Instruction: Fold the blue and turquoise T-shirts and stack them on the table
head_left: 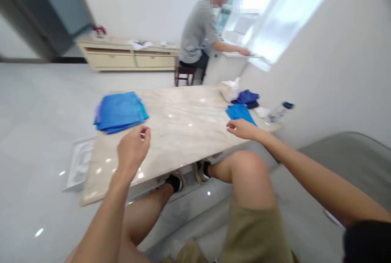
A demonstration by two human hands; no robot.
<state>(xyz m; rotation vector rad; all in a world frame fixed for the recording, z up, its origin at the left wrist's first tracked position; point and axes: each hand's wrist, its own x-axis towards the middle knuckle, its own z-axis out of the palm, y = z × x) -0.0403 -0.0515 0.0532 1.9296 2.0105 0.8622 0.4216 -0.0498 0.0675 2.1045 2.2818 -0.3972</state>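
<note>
My left hand hovers above the left part of the marble-topped table, its fingers loosely bent, a gap showing between them and nothing held. Just beyond it lies a stack of folded blue cloths, with lighter blue and purple edges peeking out. On the other side, my right hand is over the table's near right edge, fingers loosely curved and no object in them. A bright blue folded cloth lies close behind that hand; whether they touch I cannot tell.
Dark blue cloth, a white plastic bag and a clear bottle with a dark cap occupy the table's right end. A person in grey sits at a white desk by the window. A low cabinet lines the wall.
</note>
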